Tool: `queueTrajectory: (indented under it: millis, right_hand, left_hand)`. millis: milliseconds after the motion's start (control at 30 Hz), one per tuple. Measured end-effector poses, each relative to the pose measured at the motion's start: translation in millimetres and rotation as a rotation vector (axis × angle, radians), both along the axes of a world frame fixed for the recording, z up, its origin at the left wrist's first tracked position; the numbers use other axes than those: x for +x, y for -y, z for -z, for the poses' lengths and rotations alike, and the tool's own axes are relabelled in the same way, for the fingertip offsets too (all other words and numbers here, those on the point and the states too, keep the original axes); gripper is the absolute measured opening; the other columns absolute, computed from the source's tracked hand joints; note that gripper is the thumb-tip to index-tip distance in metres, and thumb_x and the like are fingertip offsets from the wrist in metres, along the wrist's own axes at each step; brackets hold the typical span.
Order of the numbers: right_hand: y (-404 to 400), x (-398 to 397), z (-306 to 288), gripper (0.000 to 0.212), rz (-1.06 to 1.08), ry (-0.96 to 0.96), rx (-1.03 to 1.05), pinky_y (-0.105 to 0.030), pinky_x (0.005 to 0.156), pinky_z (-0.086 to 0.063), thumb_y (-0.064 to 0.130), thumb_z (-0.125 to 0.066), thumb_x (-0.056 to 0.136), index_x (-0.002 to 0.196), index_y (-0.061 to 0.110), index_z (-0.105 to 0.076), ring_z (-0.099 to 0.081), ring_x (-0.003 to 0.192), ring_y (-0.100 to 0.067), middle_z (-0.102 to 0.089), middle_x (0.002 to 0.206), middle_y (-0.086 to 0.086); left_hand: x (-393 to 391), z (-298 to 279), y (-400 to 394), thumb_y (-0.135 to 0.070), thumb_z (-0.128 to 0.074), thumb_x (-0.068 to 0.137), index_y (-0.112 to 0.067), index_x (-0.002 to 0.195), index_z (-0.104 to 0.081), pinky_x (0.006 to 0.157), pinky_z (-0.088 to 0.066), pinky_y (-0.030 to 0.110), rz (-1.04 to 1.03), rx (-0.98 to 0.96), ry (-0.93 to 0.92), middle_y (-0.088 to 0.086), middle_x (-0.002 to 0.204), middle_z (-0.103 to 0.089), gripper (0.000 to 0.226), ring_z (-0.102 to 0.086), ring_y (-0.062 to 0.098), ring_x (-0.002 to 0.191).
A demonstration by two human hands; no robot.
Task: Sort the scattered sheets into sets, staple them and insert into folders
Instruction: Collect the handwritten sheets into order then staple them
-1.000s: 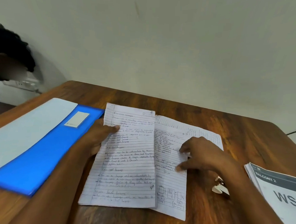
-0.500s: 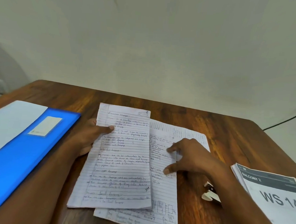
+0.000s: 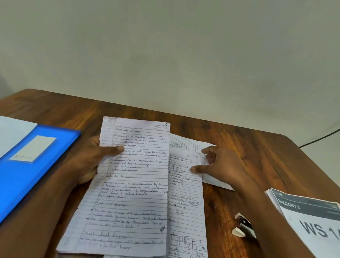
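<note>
1. The left hand point(image 3: 89, 160) grips the left edge of a white lined sheet of handwritten notes point(image 3: 132, 187), its thumb curled over the page.
2. Just right of that sheet, the right hand point(image 3: 220, 165) rests with loose, spread fingers on more handwritten lined sheets point(image 3: 186, 202) lying on the brown wooden desk point(image 3: 241, 146).
3. Left of the gripped sheet lies a blue plastic folder point(image 3: 19, 181).
4. Right of it, near the desk edge, are a small stapler point(image 3: 243, 226), partly hidden, and a printed booklet point(image 3: 314, 226).
</note>
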State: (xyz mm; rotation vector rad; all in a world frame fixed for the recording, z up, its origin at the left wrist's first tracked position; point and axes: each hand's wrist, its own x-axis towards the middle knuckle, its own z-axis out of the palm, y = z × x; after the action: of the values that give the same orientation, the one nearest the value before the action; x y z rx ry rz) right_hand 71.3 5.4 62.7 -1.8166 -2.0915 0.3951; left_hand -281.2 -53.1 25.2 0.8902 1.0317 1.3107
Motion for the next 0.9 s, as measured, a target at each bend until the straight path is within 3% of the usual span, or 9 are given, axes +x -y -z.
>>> queueTrajectory:
  millis: [133,367,467,567,667,733,800,900]
  right_hand:
    - [-5,-7,4,0.077,0.002,0.010,0.002,-0.020,0.068,-0.042,0.060,-0.090,0.068,0.133,0.024,-0.069,-0.059,0.099,-0.005,-0.068,0.128,0.008]
    - [-12,2,11,0.049,0.000,-0.092,-0.062,-0.019,0.062,-0.039,0.046,-0.096,0.066,0.105,0.025,-0.074,-0.058,0.087,-0.002,-0.067,0.101,0.013]
    - [-14,2,14,0.050,-0.003,-0.156,-0.095,-0.021,0.065,-0.043,0.042,-0.098,0.064,0.101,0.023,-0.071,-0.060,0.088,-0.007,-0.067,0.098,0.011]
    - [-18,2,17,0.053,0.002,-0.184,-0.110,-0.024,0.071,-0.048,0.042,-0.100,0.061,0.100,0.024,-0.069,-0.061,0.090,-0.011,-0.067,0.100,0.007]
    - [-17,1,16,0.046,0.004,-0.183,-0.125,-0.025,0.070,-0.051,0.039,-0.099,0.063,0.094,0.021,-0.071,-0.063,0.087,-0.012,-0.069,0.095,0.005]
    - [-16,1,14,0.049,0.004,-0.174,-0.133,-0.025,0.069,-0.051,0.040,-0.098,0.064,0.100,0.021,-0.070,-0.064,0.086,-0.012,-0.069,0.094,0.005]
    - [-13,-1,11,0.058,-0.032,-0.113,-0.138,-0.024,0.069,-0.047,0.045,-0.095,0.069,0.118,0.026,-0.069,-0.065,0.088,-0.011,-0.070,0.102,0.005]
    - [-11,-3,7,0.072,-0.138,0.138,-0.140,-0.031,0.092,-0.050,0.057,-0.080,0.082,0.145,0.030,-0.059,-0.061,0.115,-0.016,-0.062,0.135,0.003]
  left_hand:
    - [1,0,0,-0.009,-0.077,0.067,-0.006,0.123,-0.068,0.071,-0.065,0.032,-0.004,0.013,-0.021,0.013,0.117,-0.077,0.057,-0.077,0.028,0.103]
    - [2,1,1,-0.004,-0.074,0.074,-0.007,0.122,-0.068,0.071,-0.065,0.032,0.007,-0.009,-0.020,0.014,0.117,-0.077,0.048,-0.077,0.027,0.101]
    - [1,2,1,-0.018,-0.096,0.050,-0.006,0.121,-0.070,0.071,-0.065,0.034,0.023,-0.003,-0.025,0.018,0.118,-0.076,0.076,-0.077,0.031,0.103]
    - [-1,4,0,-0.026,-0.106,0.035,-0.006,0.122,-0.070,0.072,-0.065,0.036,0.025,-0.003,-0.024,0.018,0.118,-0.076,0.096,-0.076,0.033,0.105]
    - [-1,5,-1,-0.007,-0.084,0.069,-0.006,0.124,-0.068,0.073,-0.066,0.035,0.030,-0.008,-0.002,0.017,0.120,-0.075,0.056,-0.076,0.031,0.104]
    - [1,5,-1,-0.001,-0.070,0.078,-0.007,0.124,-0.068,0.074,-0.066,0.035,0.027,-0.007,0.002,0.016,0.119,-0.076,0.046,-0.077,0.029,0.103]
    - [2,5,-1,-0.004,-0.075,0.072,-0.007,0.122,-0.069,0.073,-0.066,0.034,0.024,-0.001,-0.005,0.016,0.118,-0.076,0.050,-0.077,0.029,0.102]
    - [1,5,-2,-0.012,-0.093,0.055,-0.007,0.115,-0.073,0.072,-0.066,0.036,0.019,-0.001,-0.003,0.018,0.118,-0.076,0.064,-0.077,0.032,0.102]
